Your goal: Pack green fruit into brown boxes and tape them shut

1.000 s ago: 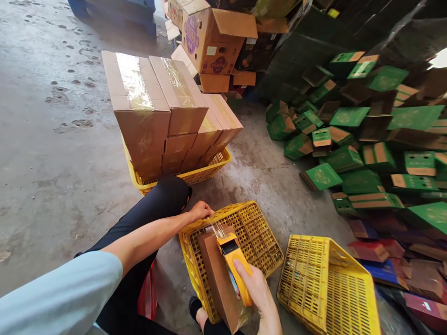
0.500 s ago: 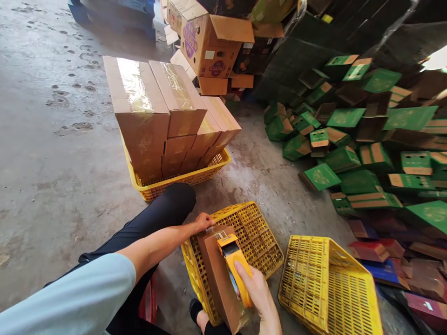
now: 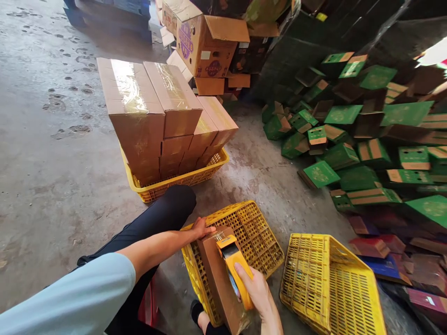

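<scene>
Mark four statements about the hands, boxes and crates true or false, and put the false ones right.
1. The right hand holds the yellow tape dispenser. True.
2. The left hand is on the stacked boxes. False: it is at the far end of the brown box under the dispenser.
3. The stacked boxes stand in a yellow crate. True.
4. The green boxes form one neat column. False: they lie in a jumbled heap.

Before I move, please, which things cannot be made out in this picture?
All in the head view:
- Right hand: most fingers, hidden behind the tape dispenser.
- Stacked cartons: contents, hidden by taped tops.
- Blue object: cut off by the top edge.
- Green boxes: print, too small.
</scene>
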Action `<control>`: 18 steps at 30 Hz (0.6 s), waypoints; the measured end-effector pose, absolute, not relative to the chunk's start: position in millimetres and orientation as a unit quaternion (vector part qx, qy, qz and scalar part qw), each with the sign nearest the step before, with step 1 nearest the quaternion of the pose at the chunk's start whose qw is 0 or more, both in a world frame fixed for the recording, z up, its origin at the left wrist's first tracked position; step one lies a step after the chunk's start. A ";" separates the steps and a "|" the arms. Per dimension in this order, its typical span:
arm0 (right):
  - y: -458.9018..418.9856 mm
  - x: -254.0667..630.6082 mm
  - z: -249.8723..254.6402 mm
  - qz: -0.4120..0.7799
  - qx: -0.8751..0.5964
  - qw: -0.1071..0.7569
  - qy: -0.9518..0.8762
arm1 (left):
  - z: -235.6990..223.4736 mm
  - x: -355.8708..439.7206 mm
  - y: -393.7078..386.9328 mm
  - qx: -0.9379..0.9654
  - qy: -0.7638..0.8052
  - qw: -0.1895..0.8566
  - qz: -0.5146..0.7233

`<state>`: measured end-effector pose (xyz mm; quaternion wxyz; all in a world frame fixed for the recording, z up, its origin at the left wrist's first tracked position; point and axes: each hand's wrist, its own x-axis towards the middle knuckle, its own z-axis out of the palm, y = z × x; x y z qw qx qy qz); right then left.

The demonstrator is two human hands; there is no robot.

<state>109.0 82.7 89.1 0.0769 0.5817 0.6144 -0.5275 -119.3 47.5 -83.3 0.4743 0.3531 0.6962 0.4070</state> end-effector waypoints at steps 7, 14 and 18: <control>77.4 106.9 106.0 -0.519 0.571 0.077 0.631 | -68.0 -111.0 46.0 0.362 0.693 0.476 0.402; 76.4 104.5 111.4 -0.536 0.564 0.077 0.624 | -43.7 -113.3 17.8 0.490 0.547 0.521 0.435; 76.6 107.8 108.0 -0.537 0.563 0.060 0.626 | -36.9 -125.5 12.6 0.638 0.454 0.506 0.362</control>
